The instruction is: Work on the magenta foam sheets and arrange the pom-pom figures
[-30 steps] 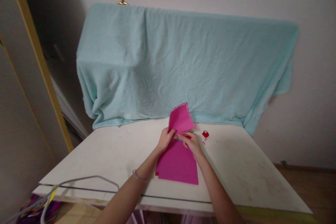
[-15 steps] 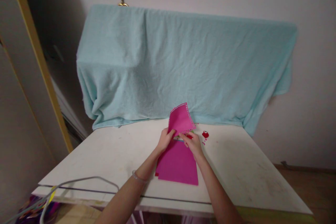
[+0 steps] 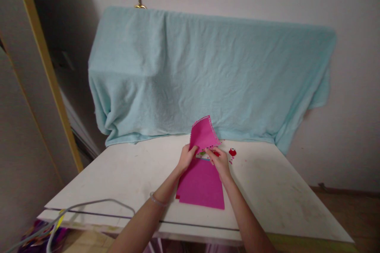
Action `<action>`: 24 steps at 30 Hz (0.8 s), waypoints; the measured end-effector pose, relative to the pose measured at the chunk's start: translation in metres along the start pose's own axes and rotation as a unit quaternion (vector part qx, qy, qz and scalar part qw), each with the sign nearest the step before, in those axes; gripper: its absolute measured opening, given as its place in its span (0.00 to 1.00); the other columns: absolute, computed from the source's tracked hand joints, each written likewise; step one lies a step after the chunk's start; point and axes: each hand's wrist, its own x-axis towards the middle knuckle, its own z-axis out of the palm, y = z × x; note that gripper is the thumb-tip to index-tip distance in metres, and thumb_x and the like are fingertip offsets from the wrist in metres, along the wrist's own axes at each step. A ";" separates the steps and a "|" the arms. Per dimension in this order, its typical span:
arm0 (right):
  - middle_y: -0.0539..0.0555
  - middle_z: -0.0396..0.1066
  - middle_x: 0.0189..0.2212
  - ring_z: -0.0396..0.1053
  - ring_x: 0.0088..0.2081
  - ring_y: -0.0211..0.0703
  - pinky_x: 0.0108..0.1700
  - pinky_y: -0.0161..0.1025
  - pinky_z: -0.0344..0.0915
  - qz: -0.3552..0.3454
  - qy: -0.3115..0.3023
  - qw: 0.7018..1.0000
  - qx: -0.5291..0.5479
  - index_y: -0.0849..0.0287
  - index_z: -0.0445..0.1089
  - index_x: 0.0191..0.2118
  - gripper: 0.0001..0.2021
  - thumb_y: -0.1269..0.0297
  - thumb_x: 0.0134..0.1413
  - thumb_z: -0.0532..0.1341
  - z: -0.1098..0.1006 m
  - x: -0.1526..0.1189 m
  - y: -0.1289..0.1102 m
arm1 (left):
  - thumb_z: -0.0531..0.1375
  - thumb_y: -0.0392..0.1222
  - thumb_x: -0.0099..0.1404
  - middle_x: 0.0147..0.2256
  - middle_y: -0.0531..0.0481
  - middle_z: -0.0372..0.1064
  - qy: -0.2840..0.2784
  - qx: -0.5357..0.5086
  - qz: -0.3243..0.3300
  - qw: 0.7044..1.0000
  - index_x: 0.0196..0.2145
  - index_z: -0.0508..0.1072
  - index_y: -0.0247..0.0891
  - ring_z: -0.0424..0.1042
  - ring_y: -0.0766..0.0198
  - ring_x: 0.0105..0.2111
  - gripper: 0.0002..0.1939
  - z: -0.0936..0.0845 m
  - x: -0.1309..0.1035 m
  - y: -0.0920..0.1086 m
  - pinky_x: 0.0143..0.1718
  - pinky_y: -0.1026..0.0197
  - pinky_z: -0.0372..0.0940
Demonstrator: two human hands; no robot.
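A small pink sheet (image 3: 203, 134) with a row of punched holes along its edges is held up off the table. My left hand (image 3: 187, 157) grips its lower left corner between thumb and fingers. At its lower right edge my right hand (image 3: 218, 160) has its fingers pinched together on the sheet. A larger magenta sheet (image 3: 202, 184) lies flat below both hands, with a red corner showing under its left edge. Between the hands, partly covered, are green and red bits on something pale. Right of my right hand sits a small red piece with a white spot (image 3: 232, 151).
Tiny pink scraps (image 3: 230, 161) lie beside the red piece. A light blue towel (image 3: 213, 71) drapes behind the white table (image 3: 261, 189). A grey cable (image 3: 97, 201) crosses the table's front left edge.
My right fingers have shifted slightly right along the lower edge of the small pink sheet. The left hand keeps its hold, and the sheet barely moves.
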 end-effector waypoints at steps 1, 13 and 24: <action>0.45 0.58 0.14 0.51 0.17 0.33 0.19 0.33 0.46 0.000 0.005 1.000 0.002 0.60 0.72 0.28 0.20 0.44 0.45 0.66 0.000 0.000 0.000 | 0.54 0.49 0.57 0.16 0.56 0.58 0.003 -0.002 -0.002 1.000 0.19 0.64 0.36 0.56 0.68 0.21 0.15 0.000 0.000 0.000 0.25 0.65 0.52; 0.45 0.60 0.15 0.53 0.17 0.34 0.19 0.33 0.47 -0.002 0.054 0.998 0.025 0.60 0.72 0.29 0.19 0.47 0.45 0.67 -0.003 0.001 0.001 | 0.54 0.48 0.56 0.16 0.55 0.59 0.018 -0.016 -0.011 1.000 0.19 0.64 0.36 0.57 0.68 0.21 0.15 0.001 0.001 -0.004 0.24 0.65 0.52; 0.46 0.60 0.14 0.53 0.17 0.34 0.19 0.34 0.48 -0.012 0.038 0.999 -0.004 0.60 0.72 0.28 0.20 0.44 0.45 0.66 -0.002 0.001 0.000 | 0.54 0.48 0.58 0.16 0.55 0.59 0.019 -0.004 -0.004 1.000 0.19 0.65 0.36 0.57 0.67 0.21 0.15 0.001 0.001 -0.004 0.25 0.65 0.52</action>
